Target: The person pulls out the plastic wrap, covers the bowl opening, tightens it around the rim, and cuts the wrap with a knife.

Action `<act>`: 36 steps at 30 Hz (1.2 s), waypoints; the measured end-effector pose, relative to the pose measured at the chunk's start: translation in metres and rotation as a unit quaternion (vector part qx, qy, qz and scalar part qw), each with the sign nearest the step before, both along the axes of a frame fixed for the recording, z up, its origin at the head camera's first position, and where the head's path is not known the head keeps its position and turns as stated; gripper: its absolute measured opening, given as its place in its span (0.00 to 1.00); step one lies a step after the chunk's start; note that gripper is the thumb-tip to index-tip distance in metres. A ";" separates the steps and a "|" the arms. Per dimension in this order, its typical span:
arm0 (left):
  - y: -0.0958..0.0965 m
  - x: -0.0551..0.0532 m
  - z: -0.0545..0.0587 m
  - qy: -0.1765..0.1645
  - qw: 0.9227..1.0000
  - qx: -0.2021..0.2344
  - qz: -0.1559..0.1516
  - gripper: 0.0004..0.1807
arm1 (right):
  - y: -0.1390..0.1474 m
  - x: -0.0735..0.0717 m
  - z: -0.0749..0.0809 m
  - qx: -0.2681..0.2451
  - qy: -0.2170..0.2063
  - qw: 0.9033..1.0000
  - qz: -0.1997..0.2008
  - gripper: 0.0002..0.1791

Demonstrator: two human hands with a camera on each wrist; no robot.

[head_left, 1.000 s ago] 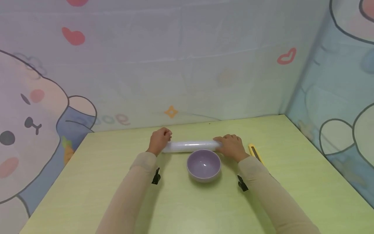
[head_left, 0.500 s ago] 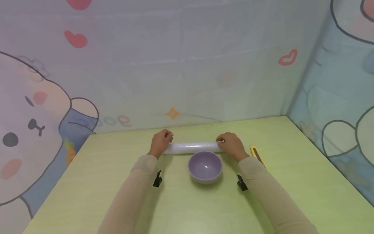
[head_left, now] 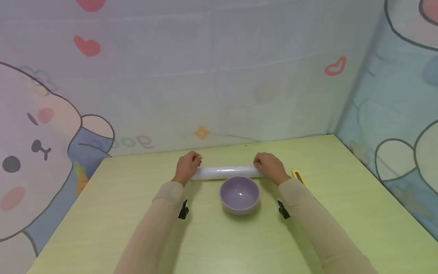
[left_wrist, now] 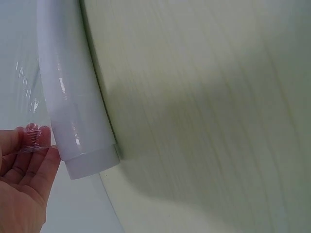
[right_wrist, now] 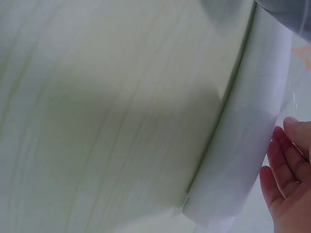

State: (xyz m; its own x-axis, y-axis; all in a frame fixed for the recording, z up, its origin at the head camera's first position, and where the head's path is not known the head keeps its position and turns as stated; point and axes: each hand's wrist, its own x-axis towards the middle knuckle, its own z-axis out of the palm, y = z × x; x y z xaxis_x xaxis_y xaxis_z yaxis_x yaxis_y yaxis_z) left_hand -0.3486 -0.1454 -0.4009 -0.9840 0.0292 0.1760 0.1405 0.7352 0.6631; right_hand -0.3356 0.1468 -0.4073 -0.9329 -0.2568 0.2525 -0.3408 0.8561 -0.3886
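Observation:
A roll of clear plastic wrap [head_left: 224, 172] lies crosswise on the table, its core tube [left_wrist: 92, 162] sticking out at the left end. Behind that end, my left hand [head_left: 187, 166] pinches the loose film [left_wrist: 31, 99], which wrinkles over the fingertips in the left wrist view. At the other end my right hand [head_left: 271, 166] brings thumb and fingers together on the film's edge, close against the roll [right_wrist: 238, 126]. Just in front of the roll stands a purple bowl [head_left: 239, 194], upright, with nothing seen inside.
A yellow utility knife [head_left: 299, 177] lies to the right, partly hidden by the right sleeve. The light wood-grain table [head_left: 219, 243] ends at the back against a printed cloth wall [head_left: 232, 95]. Another cloth wall [head_left: 393, 114] borders the right side.
My right hand has drawn its fingers in from lying over the roll's right end to a pinch at the film. The left hand keeps its hold; roll and bowl stay put.

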 end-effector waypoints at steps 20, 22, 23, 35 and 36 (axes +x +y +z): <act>-0.002 0.008 0.021 -0.004 0.999 -0.018 -0.029 0.13 | 0.007 -0.005 0.016 0.011 -0.036 0.999 0.028 0.09; -0.002 0.010 0.023 -0.007 0.999 -0.012 -0.030 0.13 | 0.007 -0.004 0.018 0.017 -0.030 0.999 0.036 0.09; -0.002 0.011 0.024 -0.009 0.999 -0.010 -0.030 0.12 | 0.007 -0.004 0.019 0.021 -0.026 0.999 0.039 0.10; 0.002 0.014 0.031 -0.018 0.999 -0.002 -0.042 0.12 | 0.015 -0.005 0.030 0.028 -0.026 0.998 0.047 0.10; 0.002 0.014 0.031 -0.017 0.999 -0.002 -0.043 0.12 | 0.016 -0.005 0.030 0.026 -0.030 0.998 0.048 0.10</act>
